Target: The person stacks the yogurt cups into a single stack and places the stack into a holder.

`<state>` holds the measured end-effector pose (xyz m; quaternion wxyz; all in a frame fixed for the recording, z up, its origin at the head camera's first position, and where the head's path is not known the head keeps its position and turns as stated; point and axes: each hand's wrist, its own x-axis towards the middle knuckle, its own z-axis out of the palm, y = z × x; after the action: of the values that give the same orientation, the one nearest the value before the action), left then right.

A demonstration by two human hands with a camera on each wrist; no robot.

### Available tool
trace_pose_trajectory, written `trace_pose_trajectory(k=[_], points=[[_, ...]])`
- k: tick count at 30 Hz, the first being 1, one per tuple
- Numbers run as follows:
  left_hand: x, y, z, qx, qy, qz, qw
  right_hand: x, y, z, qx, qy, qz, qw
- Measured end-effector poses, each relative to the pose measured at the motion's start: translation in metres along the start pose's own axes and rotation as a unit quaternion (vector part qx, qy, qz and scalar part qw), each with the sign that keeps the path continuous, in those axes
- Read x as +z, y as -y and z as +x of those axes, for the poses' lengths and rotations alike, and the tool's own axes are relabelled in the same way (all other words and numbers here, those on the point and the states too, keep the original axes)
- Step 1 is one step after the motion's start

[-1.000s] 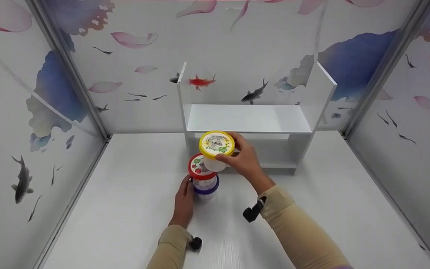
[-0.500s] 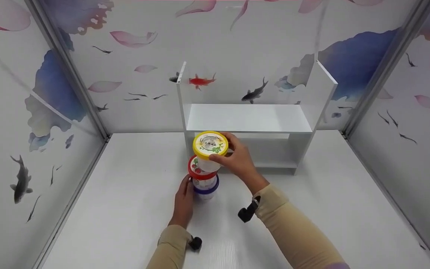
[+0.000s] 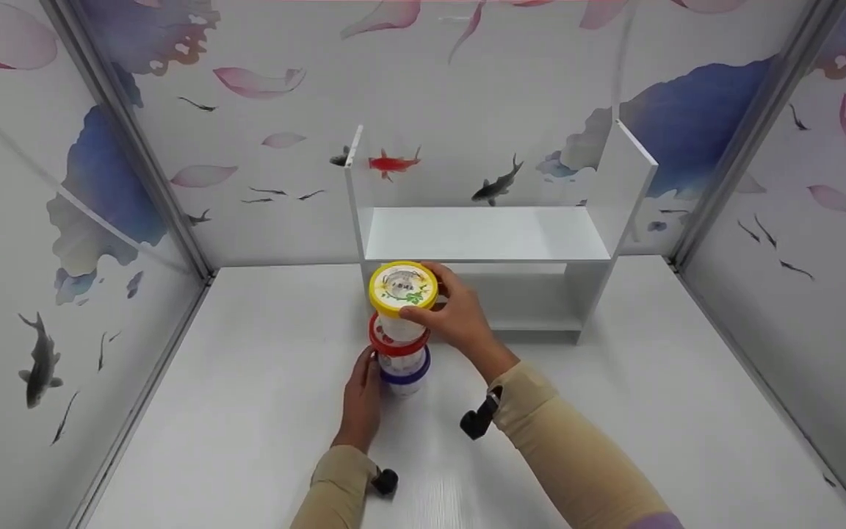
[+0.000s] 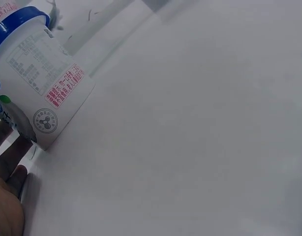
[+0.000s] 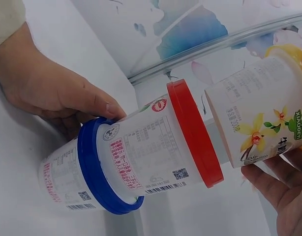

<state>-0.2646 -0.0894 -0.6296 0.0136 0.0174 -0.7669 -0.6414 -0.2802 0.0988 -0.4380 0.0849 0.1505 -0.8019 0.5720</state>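
Note:
My right hand (image 3: 460, 312) grips a yellow-lidded yogurt cup (image 3: 402, 290) near its lid. In the right wrist view, that cup (image 5: 266, 110) hangs just above a red-lidded yogurt cup (image 5: 151, 142), with a narrow gap between its base and the red lid. The red-lidded cup stands on a blue-lidded yogurt cup (image 5: 67, 172), which rests on the white surface. Along the left side of this stack lies my left hand (image 3: 362, 400), its extended fingers (image 4: 13, 152) touching the blue-lidded cup (image 4: 43, 83). Part of the left hand is hidden behind the stack.
A white shelf unit (image 3: 489, 234) with upright side panels stands just behind the cups. White walls printed with fish and petals enclose the white table (image 3: 261, 353) at the back and both sides. Metal posts (image 3: 136, 139) mark the wall corners.
My right hand has carried the yellow-lidded cup leftward, from the right of the red lid to a place above it. The left hand and the two lower cups have stayed put.

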Motion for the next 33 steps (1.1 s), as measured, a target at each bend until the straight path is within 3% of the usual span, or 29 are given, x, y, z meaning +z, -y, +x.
trace_pose_trajectory(k=[15, 24, 33], points=[[-0.0008, 0.0000, -0.0026, -0.001, 0.003, -0.001, 1.0000, 0.0068, -0.0042, 0.0003, 0.034, 0.009, -0.017, 0.999], [-0.0010, -0.0004, -0.0030, 0.007, 0.004, -0.011, 0.9999, 0.0100, -0.0053, -0.0002, 0.035, 0.020, -0.008, 0.999], [-0.0023, -0.0033, -0.0033, -0.010, 0.011, -0.006, 0.9999, 0.0058, -0.0043, -0.0039, 0.029, 0.033, -0.027, 0.999]])
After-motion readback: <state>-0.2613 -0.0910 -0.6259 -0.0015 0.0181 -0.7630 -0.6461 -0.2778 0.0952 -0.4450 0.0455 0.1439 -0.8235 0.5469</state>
